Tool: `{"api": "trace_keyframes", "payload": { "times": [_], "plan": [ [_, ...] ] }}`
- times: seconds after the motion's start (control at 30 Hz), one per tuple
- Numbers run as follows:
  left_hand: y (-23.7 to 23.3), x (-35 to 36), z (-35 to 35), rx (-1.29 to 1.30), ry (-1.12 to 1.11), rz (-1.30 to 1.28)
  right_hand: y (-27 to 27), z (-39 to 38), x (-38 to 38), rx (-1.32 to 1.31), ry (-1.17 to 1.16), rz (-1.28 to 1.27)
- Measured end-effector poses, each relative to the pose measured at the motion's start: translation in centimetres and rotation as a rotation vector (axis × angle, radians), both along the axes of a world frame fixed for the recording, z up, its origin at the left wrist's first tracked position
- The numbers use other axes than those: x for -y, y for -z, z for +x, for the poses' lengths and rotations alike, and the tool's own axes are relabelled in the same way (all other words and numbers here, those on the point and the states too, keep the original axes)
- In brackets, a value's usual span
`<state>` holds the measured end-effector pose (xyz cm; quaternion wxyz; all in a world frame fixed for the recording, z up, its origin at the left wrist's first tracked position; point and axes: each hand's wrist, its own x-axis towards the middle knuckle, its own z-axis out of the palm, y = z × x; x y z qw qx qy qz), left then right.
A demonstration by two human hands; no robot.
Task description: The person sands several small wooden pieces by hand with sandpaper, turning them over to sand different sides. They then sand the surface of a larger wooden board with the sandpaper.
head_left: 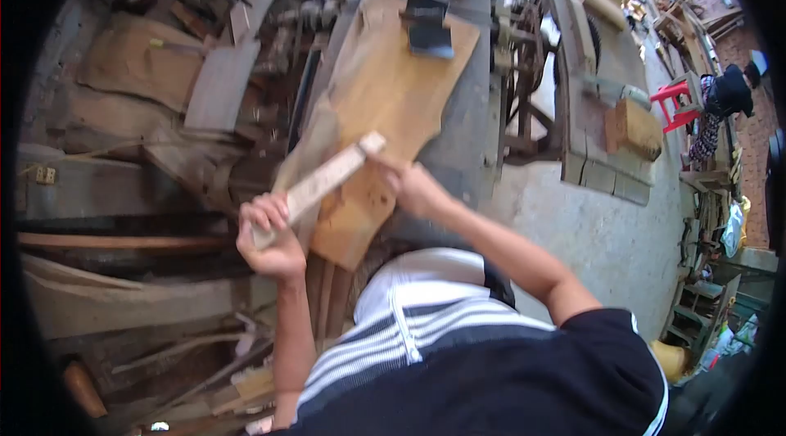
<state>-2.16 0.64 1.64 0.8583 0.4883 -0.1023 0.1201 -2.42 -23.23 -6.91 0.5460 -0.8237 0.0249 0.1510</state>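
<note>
Slanting from eight o'clock to two o'clock, a pale, narrow, straight-edged wooden strip [326,183] is held over a broad, honey-brown wooden board [381,84] with wavy edges. Its near end is grasped by the left hand [273,237], with the fingers curled over it. At its far end the right hand [416,189] is placed; whether that end is gripped or only touched cannot be told. The board is supported by a long, grey worktop [468,125]. At one o'clock from the strip, two dark, rectangular sheets [430,40] are laid at the board's far end. Towards three o'clock, a squat, yellow-brown wooden block [639,131] is carried by a second, worn wooden worktop [588,153].
</note>
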Motion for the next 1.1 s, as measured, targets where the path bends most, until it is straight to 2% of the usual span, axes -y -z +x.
{"api": "trace_keyframes", "payload": {
  "times": [0.03, 0.17, 0.23, 0.3, 0.33, 0.47, 0.57, 0.67, 0.7, 0.73, 0.8, 0.9, 0.97, 1.03, 1.1],
  "plan": [
    [0.0, 0.1, 0.0, 0.002, -0.008, -0.001, -0.8, -0.2, -0.4, 0.054, -0.025, 0.052],
    [-0.1, 0.2, -0.2, -0.002, -0.049, 0.051, 2.1, 2.4, 1.2, 0.113, 0.039, -0.041],
    [-0.4, 0.4, 0.1, 0.013, -0.038, 0.058, 3.1, 1.8, 0.9, 0.083, 0.072, -0.028],
    [-0.3, 0.2, -0.1, -0.018, -0.040, 0.071, -0.8, 0.6, 0.6, -0.025, -0.030, -0.033],
    [0.0, 0.1, 0.1, -0.003, -0.039, 0.043, -1.2, -0.1, 0.2, 0.008, -0.052, -0.039],
    [0.5, -0.1, -0.7, -0.040, -0.091, 0.045, 0.0, 1.1, 1.3, -0.163, -0.006, -0.046],
    [0.5, 0.0, -0.8, -0.022, -0.071, 0.056, 0.9, 1.4, 0.9, -0.088, 0.059, -0.045],
    [0.5, 0.0, -0.7, -0.019, -0.060, 0.029, -0.4, -0.2, 0.2, 0.190, -0.049, -0.024],
    [0.4, 0.0, -0.9, -0.030, -0.063, 0.034, 0.7, 0.7, 0.9, -0.024, -0.030, -0.015],
    [0.3, 0.1, -1.0, -0.039, -0.080, 0.054, 2.6, 1.5, 1.5, -0.010, 0.017, -0.012],
    [0.2, 0.2, -0.9, -0.035, -0.096, 0.092, 2.4, 1.7, 1.4, 0.052, 0.097, -0.012],
    [0.4, 0.1, -0.5, -0.023, -0.085, 0.074, -0.5, -0.5, 0.5, 0.033, -0.023, -0.013],
    [0.3, 0.0, -0.8, -0.043, -0.045, 0.072, 0.3, -0.4, 0.8, 0.040, -0.029, -0.057],
    [0.2, 0.0, -0.8, -0.049, -0.059, 0.074, 0.4, 1.2, 2.2, -0.148, 0.028, -0.026],
    [0.0, 0.2, -0.6, -0.048, -0.063, 0.083, 0.3, 1.4, 1.9, -0.057, 0.051, -0.033]
  ]
}}
